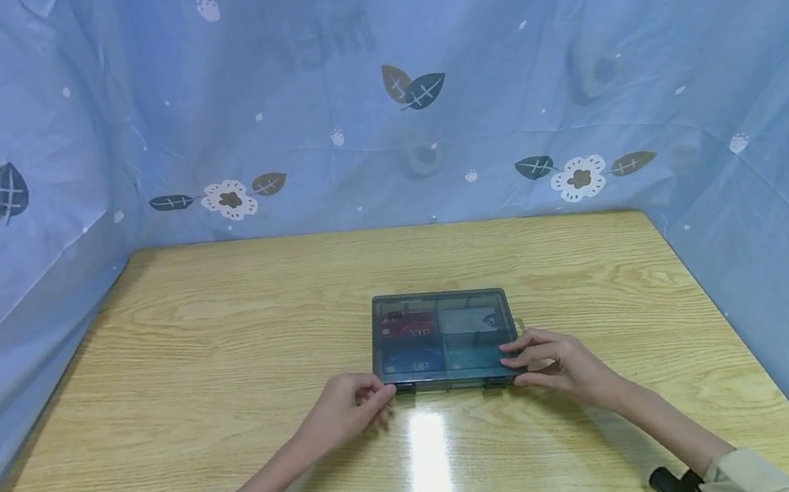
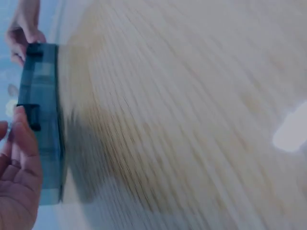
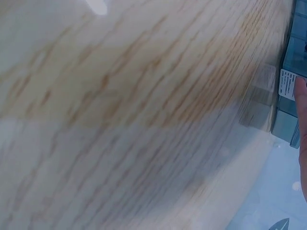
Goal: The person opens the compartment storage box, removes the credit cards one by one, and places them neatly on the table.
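Note:
A shallow storage box [image 1: 480,350] with a see-through dark teal lid lies before me on the wooden table. Through the lid show divided compartments with a red card [image 1: 406,326] and a blue card [image 1: 411,362], both marked VIP, and a pale card [image 1: 467,321]. My left hand [image 1: 353,406] pinches the front left corner, its thumb by a black latch [image 2: 32,116]. At the front right corner my right hand [image 1: 554,360] grips the box, fingers over the lid and thumb low at the front. A white label [image 3: 288,84] shows beside a right fingertip.
The wooden table [image 1: 239,327] reaches back to a blue patterned cloth [image 1: 308,65], which hangs behind it and along both sides. A bright light reflection [image 1: 430,476] lies on the table in front of the box.

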A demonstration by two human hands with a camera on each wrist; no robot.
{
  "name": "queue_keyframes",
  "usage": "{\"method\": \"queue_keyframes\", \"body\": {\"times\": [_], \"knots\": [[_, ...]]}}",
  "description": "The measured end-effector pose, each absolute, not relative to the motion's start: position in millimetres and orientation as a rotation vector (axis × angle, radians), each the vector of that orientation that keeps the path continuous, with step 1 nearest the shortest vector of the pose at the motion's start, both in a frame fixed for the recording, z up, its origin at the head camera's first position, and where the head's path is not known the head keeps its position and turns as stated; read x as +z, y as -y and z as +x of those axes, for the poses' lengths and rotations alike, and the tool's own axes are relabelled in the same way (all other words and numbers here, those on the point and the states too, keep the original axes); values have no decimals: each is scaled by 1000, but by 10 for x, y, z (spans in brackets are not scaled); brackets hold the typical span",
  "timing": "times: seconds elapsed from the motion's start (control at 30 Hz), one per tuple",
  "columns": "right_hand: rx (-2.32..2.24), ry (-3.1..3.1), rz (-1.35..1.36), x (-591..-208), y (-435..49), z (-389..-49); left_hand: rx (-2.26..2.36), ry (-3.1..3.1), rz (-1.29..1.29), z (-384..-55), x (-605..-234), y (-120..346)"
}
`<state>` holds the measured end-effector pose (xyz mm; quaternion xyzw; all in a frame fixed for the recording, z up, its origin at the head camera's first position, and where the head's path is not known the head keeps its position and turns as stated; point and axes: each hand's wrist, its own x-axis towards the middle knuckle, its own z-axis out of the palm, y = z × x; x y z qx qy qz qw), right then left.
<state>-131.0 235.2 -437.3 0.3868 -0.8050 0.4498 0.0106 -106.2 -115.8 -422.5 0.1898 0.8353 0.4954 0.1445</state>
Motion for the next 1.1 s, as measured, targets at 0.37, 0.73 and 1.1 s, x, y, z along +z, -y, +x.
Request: {"method": "queue_keyframes", "body": {"times": [0.37, 0.73, 1.1], "knots": [[1395, 2512, 1205, -4339, -2347, -1329, 1701, -1833, 139, -1034, -4149, 1098], [1396, 2518, 1207, -4355, -2350, -1339, 2015, -1164, -176, -953, -4233, 959], [1440, 2563, 1198, -4358, -2377, -1349, 2121, -1068, -297, -915, -4243, 814]]}}
